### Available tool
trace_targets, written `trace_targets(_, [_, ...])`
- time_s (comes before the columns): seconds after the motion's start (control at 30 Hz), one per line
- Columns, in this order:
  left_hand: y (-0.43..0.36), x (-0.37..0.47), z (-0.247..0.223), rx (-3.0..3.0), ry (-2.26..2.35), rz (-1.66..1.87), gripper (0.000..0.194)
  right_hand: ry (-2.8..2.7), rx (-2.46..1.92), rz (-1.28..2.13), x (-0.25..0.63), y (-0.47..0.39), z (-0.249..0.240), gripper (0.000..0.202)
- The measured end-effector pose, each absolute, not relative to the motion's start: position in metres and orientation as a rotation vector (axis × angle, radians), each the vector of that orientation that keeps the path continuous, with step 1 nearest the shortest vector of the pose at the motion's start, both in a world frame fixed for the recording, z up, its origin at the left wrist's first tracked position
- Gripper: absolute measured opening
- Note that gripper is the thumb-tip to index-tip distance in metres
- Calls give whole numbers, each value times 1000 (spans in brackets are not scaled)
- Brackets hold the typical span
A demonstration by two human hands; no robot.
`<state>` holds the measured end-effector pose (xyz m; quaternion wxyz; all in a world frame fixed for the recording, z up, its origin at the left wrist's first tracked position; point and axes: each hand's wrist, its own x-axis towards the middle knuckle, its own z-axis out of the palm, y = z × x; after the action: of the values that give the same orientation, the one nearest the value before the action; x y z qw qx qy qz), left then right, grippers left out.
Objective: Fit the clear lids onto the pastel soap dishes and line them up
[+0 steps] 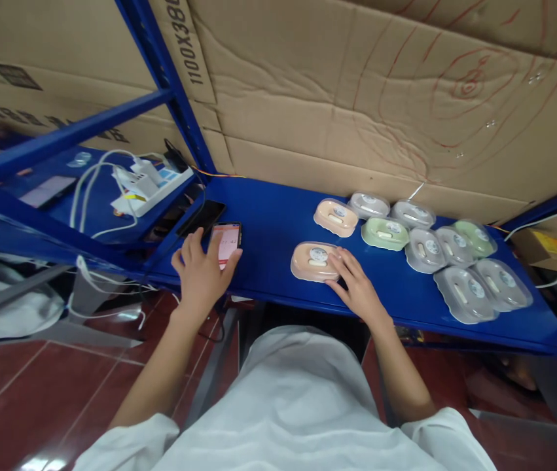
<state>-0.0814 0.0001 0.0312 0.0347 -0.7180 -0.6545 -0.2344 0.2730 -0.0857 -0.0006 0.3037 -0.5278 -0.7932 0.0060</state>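
Note:
My left hand point(203, 269) is over the left part of the blue shelf, its fingers apart, beside and partly over a smartphone point(228, 239) with a lit pink and white screen. My right hand point(355, 284) rests its fingers on the right end of a peach plastic case point(307, 265) with a clear lid, a round label and a small white clip-like piece. That case lies flat near the front edge; whether the fingers grip it or only touch it, I cannot tell. Behind it is another peach case point(336, 221), with a green case point(385, 234) to its right.
Several more grey and green cases point(465, 294) cluster on the right of the blue shelf point(268, 222). A dark phone point(203, 217) lies behind my left hand. At left, a power strip point(160, 190) trails white cables past a blue frame post. Cardboard point(298, 98) lines the back.

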Motion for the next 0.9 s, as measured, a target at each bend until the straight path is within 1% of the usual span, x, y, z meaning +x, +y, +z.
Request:
trace_targets(0.13, [5,-92,24,-2180,-2125,-597,61,-2099,-1414,28,273,-85,-2,73])
trace_targets(0.43, [12,-90,23,-2190,-2217,-577,55,-2102,-1457,41,272,-86,1,72])
trace_targets(0.6, [12,-92,22,-2197,-2272,-537,55,-2107,-1453,44,271,-87,3,72])
trace_targets(0.67, [10,-90,22,-2190,-2292,-551,59,-2105,-1455,48,271,-87,3,72])
trace_targets(0.8, [5,-85,24,-2184,-2288,-556,81,-2106,-1461,48,272,-87,3,72])
trace_targets(0.9, [4,-83,24,-2230,-2275,-507,90,-2101,-1461,49,272,-87,3,72])
